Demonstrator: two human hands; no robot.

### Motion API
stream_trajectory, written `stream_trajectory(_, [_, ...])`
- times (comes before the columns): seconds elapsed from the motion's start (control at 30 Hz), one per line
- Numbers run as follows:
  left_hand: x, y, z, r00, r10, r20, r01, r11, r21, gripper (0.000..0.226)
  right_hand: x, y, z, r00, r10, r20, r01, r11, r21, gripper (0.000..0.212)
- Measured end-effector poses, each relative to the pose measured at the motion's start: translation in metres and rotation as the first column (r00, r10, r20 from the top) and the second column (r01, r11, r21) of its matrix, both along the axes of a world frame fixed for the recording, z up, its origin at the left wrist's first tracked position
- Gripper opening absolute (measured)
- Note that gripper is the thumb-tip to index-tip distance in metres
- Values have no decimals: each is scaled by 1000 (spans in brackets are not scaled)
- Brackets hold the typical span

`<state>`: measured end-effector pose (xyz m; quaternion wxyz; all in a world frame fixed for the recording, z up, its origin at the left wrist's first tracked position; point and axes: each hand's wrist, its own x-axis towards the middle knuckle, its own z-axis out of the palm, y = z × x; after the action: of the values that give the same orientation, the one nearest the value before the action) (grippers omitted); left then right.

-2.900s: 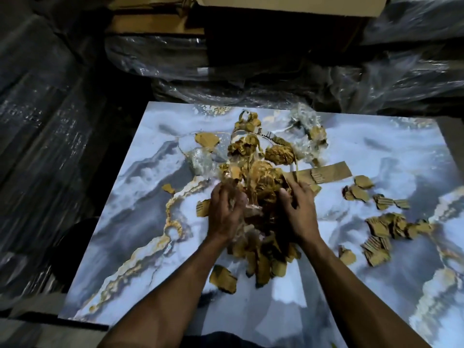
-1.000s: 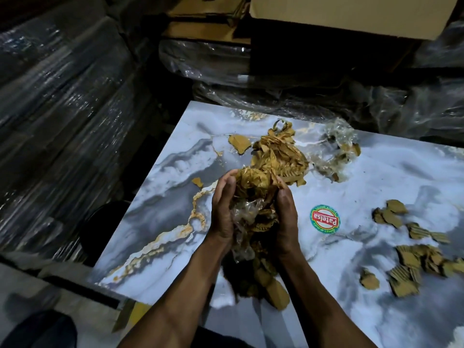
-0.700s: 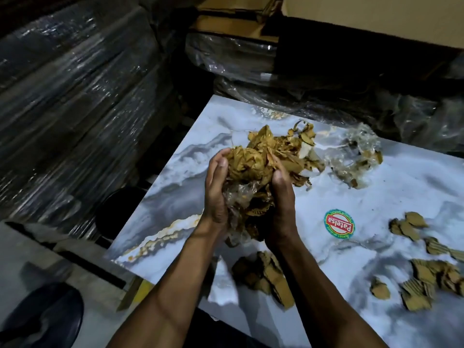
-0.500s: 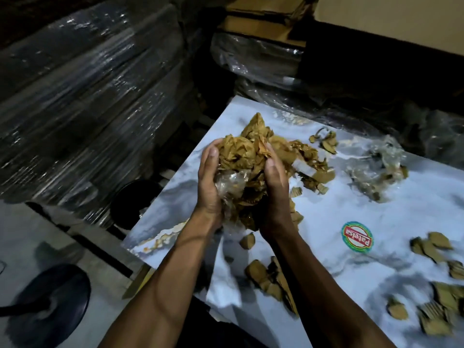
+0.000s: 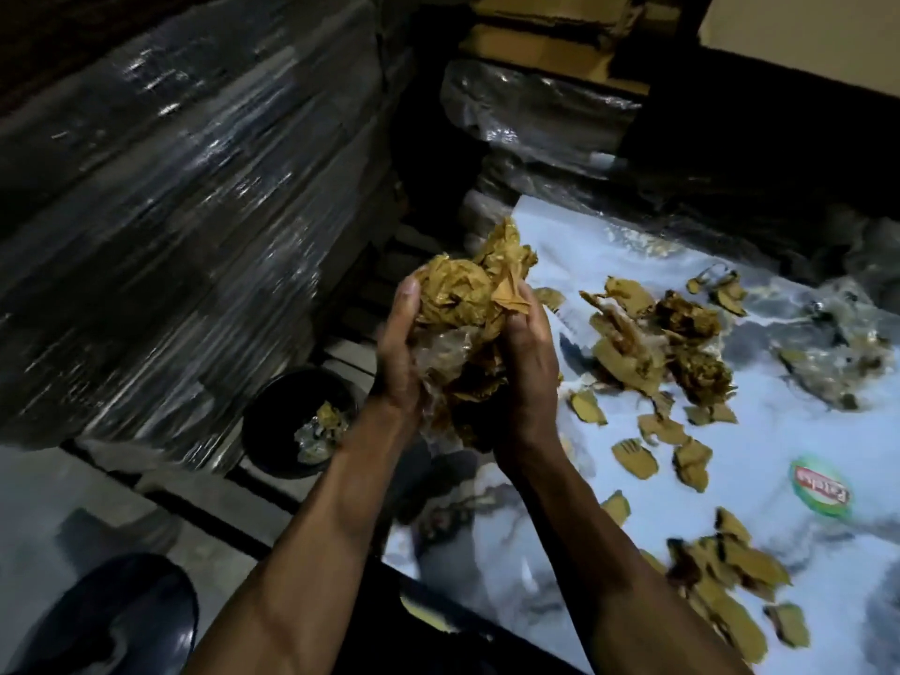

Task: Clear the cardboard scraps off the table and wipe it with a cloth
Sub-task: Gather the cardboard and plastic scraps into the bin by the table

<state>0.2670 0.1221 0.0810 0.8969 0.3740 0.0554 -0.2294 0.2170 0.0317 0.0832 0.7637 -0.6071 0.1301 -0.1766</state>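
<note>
Between my left hand (image 5: 399, 362) and my right hand (image 5: 528, 377) I hold a bundle of brown cardboard scraps (image 5: 467, 294) mixed with clear plastic wrap, pressed from both sides. The bundle hangs in the air at the left edge of the marble-patterned table (image 5: 759, 460). Loose scraps (image 5: 628, 353) lie scattered over the table, with another heap (image 5: 730, 572) near its front right. Below and to the left stands a round black bin (image 5: 272, 431) on the floor, with a few scraps and plastic inside. No cloth is in view.
Tall stacks wrapped in shiny plastic film (image 5: 170, 211) stand on the left behind the bin. More wrapped bundles and cardboard boxes (image 5: 545, 65) rise behind the table. A round green and red sticker (image 5: 823, 489) is on the tabletop. A dark round object (image 5: 112, 621) sits lower left.
Both hands have lifted the gathered bundle off the table and carried it left toward the table's edge. Some scraps dropped back onto the table, and the black bin has come into view.
</note>
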Motion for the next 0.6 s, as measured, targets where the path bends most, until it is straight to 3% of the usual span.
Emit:
stream_trajectory(0.17, [27, -22, 1, 972, -235, 22, 235, 972, 12, 92, 0, -2, 2, 961, -277, -28, 277, 960, 38, 63])
stream_trajectory(0.33, [32, -61, -4, 905, -422, 48, 416, 904, 93, 89, -12, -25, 4, 878, -477, -40, 476, 878, -42, 69])
stream_trajectory(0.6, [4, -105, 25, 835, -548, 46, 549, 824, -142, 94, -35, -67, 17, 866, -501, -8, 501, 866, -7, 73])
